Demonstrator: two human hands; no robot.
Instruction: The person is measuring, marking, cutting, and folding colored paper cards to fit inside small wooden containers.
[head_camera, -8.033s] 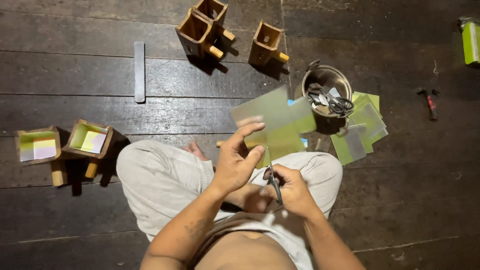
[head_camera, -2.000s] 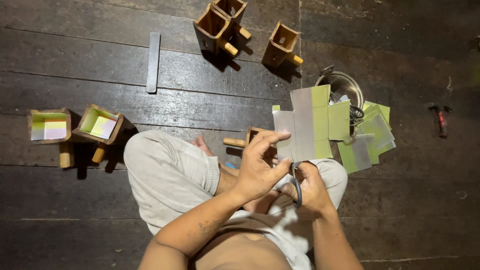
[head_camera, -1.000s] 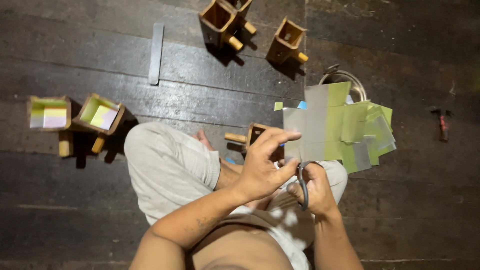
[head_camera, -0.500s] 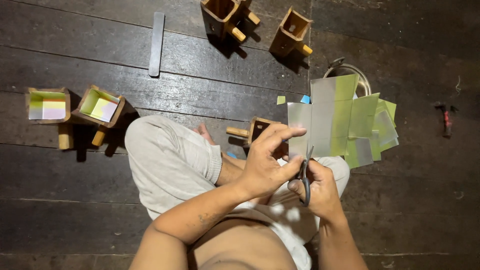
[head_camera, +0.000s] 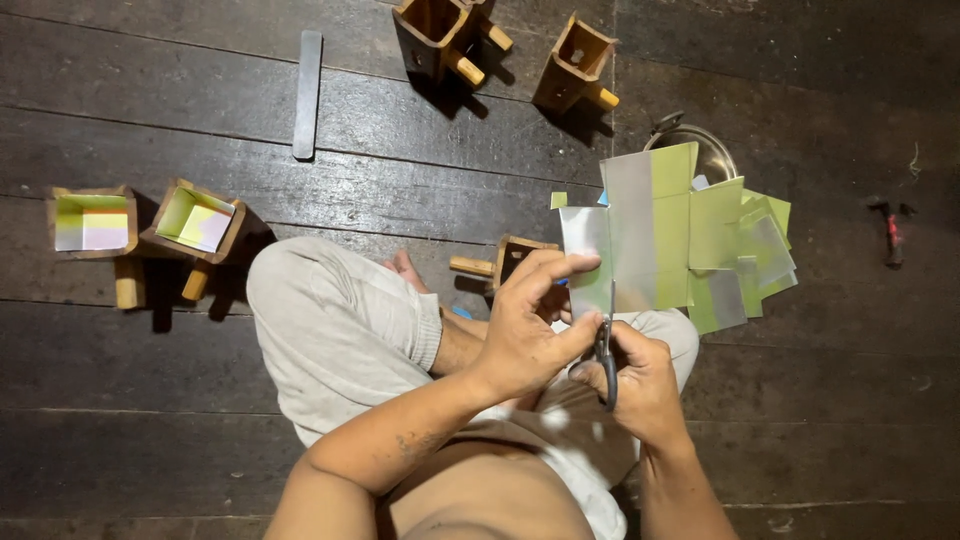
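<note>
- Floor (head_camera: 200, 420): dark wooden planks; the person sits cross-legged on them, light trousers (head_camera: 340, 330) across the lower centre of the view.
- Sheet (head_camera: 640, 235): a shiny silver and green foil-like piece, held upright above the lap. Its long axis runs roughly up the view, away from the body. It lies directly beyond both hands, touching each.
- Loose cut pieces (head_camera: 745, 250): a stack of similar green and silver pieces just right of the sheet, partly covering a metal bowl (head_camera: 700, 145).
- Wooden boxes: two lined ones (head_camera: 195, 220) at the far left, two unlined ones (head_camera: 575, 60) at the top, and one (head_camera: 520, 258) just beyond the left hand.
- Metal bar (head_camera: 307, 92): flat on the floor at upper left, well apart from the hands.
- Left hand (head_camera: 525, 330): fingers closed in a pinch on the sheet's lower left edge, thumb toward the scissors. It supports the sheet.
- Right hand (head_camera: 640, 385): closed around the scissor handles, just below the sheet.
- Scissors (head_camera: 605, 360): blades point up along the sheet's long axis and meet its bottom edge between the two hands. Blade opening cannot be told.
</note>
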